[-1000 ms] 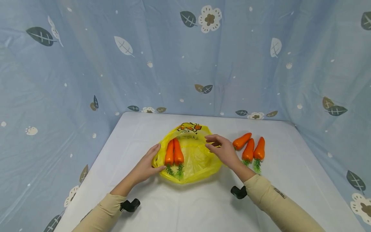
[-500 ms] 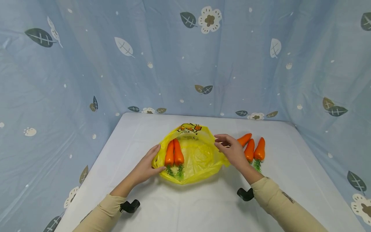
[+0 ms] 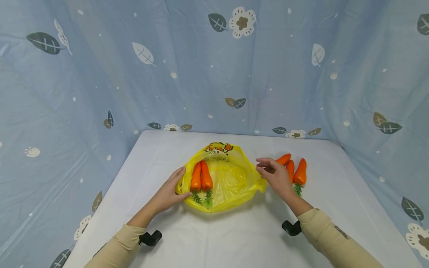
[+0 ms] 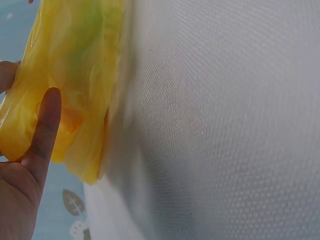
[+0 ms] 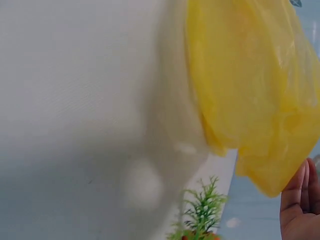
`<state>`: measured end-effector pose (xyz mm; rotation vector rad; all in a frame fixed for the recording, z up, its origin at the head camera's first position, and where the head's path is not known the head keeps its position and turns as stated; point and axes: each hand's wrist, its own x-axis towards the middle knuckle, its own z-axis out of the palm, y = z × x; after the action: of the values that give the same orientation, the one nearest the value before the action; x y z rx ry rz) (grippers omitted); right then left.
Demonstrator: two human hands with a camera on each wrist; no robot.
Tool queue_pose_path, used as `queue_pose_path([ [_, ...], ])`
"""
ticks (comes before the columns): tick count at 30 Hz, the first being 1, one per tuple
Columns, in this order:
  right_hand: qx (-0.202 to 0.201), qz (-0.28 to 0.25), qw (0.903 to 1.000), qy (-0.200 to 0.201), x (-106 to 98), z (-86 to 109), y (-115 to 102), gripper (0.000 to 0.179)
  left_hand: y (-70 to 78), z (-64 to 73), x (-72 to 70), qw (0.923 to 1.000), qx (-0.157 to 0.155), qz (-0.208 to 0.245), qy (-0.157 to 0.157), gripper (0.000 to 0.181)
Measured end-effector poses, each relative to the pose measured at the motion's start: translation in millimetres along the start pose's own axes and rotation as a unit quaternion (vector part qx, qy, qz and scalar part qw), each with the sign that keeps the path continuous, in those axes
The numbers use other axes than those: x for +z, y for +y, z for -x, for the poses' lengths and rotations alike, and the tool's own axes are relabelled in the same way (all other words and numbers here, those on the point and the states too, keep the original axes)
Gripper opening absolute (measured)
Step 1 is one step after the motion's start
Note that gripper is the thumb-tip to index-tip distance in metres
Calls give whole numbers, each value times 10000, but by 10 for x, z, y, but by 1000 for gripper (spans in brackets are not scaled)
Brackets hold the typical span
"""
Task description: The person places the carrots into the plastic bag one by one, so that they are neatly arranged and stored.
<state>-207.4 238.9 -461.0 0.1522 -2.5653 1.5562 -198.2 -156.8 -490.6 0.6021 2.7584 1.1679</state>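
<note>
A yellow plastic bag (image 3: 231, 182) lies with its mouth spread wide in the head view. Two orange toy carrots (image 3: 206, 180) with green tops rest side by side in its left part. My left hand (image 3: 167, 191) holds the bag's left rim, thumb over the near side; the left wrist view shows this thumb along the yellow film (image 4: 87, 60). At the bag's right edge, my right hand (image 3: 276, 178) has loosely bent fingers, a gap showing between thumb and fingertips. In the right wrist view, its fingers (image 5: 300, 187) are beside a bag corner (image 5: 272, 175).
Right of the bag lie three more toy carrots (image 3: 300, 173) on the white table (image 3: 214, 238); my right hand partly covers two. Green carrot leaves (image 5: 204, 207) show low in the right wrist view. A blue patterned curtain (image 3: 201, 74) surrounds the table.
My right hand has moved right from the bag's inner right side, now covering more of the nearby carrots. The bag's right edge has spread outward. My left hand has stayed put.
</note>
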Motion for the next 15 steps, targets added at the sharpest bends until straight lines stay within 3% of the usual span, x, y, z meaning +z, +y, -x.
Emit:
queue_pose_path([
  [8, -72, 91, 9998, 159, -88, 33, 80, 34, -8, -6, 6, 10000, 21, -31, 4, 94],
  [15, 94, 11, 9998, 171, -149, 69, 186, 36, -22, -16, 11, 10000, 20, -87, -14, 95],
])
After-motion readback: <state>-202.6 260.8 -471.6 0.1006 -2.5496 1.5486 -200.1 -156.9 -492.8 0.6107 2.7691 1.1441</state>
